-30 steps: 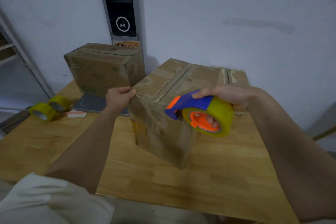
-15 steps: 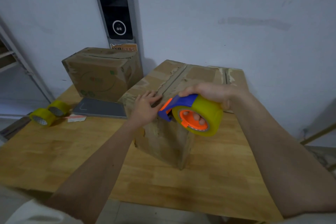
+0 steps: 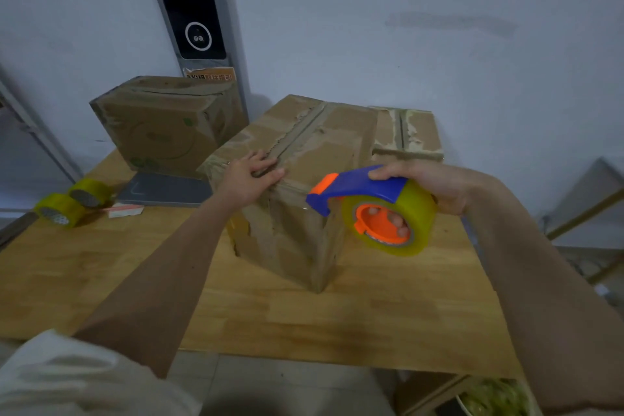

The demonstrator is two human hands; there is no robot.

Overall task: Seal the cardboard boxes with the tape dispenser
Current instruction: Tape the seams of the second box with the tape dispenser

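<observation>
A worn cardboard box (image 3: pixel 297 186) is seen at the centre of the frame, standing on the wooden tabletop (image 3: pixel 101 267) with one corner turned toward the camera. The left hand (image 3: pixel 248 177) is laid flat on the near edge of the box top, its fingers straight and spread over the centre seam. To the right of the box, the tape dispenser (image 3: pixel 374 209) is gripped by the right hand (image 3: pixel 435 184): fingers are curled over its blue guard and fingertips are visible through the orange hub of the yellowish tape roll. The dispenser's blue and orange nose is held against or just beside the box's upper right edge; contact cannot be confirmed.

A second cardboard box (image 3: pixel 165 121) is seen in the upper left of the frame against the wall, and a third box (image 3: pixel 407 132) behind the central one. Two spare tape rolls (image 3: pixel 72 204) lie at the left edge, with a grey flat slab (image 3: pixel 165 191) between them and the central box.
</observation>
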